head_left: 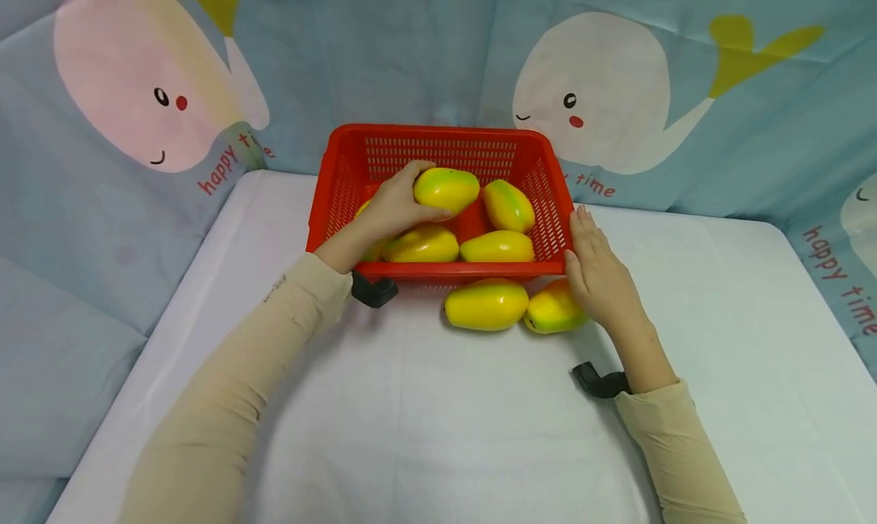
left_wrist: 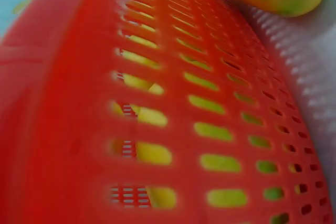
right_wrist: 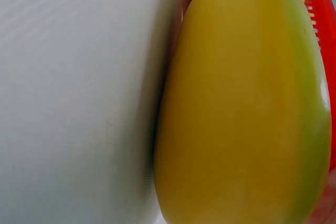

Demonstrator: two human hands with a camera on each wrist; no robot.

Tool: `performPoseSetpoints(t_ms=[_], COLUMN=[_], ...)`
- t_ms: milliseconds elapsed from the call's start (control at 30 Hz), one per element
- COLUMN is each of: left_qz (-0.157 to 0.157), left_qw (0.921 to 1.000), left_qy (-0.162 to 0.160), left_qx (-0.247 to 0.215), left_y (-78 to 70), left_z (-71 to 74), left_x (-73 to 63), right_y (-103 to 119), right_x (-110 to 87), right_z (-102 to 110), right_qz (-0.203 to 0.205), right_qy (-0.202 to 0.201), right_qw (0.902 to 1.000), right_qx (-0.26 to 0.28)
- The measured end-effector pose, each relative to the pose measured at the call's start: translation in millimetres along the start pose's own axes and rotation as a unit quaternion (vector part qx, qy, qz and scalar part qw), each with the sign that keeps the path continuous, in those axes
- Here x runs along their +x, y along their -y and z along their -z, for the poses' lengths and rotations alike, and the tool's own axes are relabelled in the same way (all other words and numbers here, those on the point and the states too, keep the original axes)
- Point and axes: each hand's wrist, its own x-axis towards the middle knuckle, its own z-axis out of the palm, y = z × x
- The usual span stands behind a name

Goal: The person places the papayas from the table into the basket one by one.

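Note:
My left hand (head_left: 397, 204) holds a yellow-green papaya (head_left: 447, 190) over the red plastic basket (head_left: 438, 269), fingers and thumb round its left end. Inside the basket lie several more papayas; one papaya (head_left: 508, 206) leans near the right wall, another papaya (head_left: 497, 247) lies along the front. With fingers straight, my right hand (head_left: 603, 269) rests against the basket's right front corner. Outside the front wall, on the table, are a papaya (head_left: 486, 305) and a second papaya (head_left: 556, 308), partly covered by the right hand. In the right wrist view a papaya (right_wrist: 241, 103) fills the middle.
The basket stands at the back of a table with a white cloth (head_left: 438, 417). Behind it hangs a blue curtain (head_left: 411, 59) with whale prints. Black wrist mounts (head_left: 374, 290) sit at both cuffs, the left one close to the basket's front rim.

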Motion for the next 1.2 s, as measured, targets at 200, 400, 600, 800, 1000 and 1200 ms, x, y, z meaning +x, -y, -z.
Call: performPoseSetpoints(t_ms=[200,400,600,800,1000,1200], left_qz=[0.013,0.019,0.021,0.031,0.078,0.102], left_qw=[0.9999,0.9994,0.9990,0.9985,0.9923,0.9920], left_qy=[0.000,-0.006,-0.024,-0.037,-0.027,-0.006], left_qx=[0.010,0.028,0.030,-0.027,-0.092,-0.074], left_y=[1.6,-1.7,-7.4,-1.8,21.8,34.0], left_z=[9.6,26.6,48.4,58.3,53.2,48.7], left_x=[-0.4,-4.9,-1.7,15.6,33.8,44.7], right_y=[0,1,1,0,0,1], right_x=[0.2,1.2,0.1,-1.7,-3.0,0.1], right_z=[-1,1,1,-2,-6,-3], right_qz=[0.000,0.001,0.004,0.004,0.003,-0.001], right_qy=[-0.003,-0.005,-0.007,-0.002,0.000,-0.005], right_qw=[1.0000,1.0000,1.0000,1.0000,1.0000,1.0000], right_qx=[-0.005,-0.005,-0.002,0.004,0.003,-0.001])
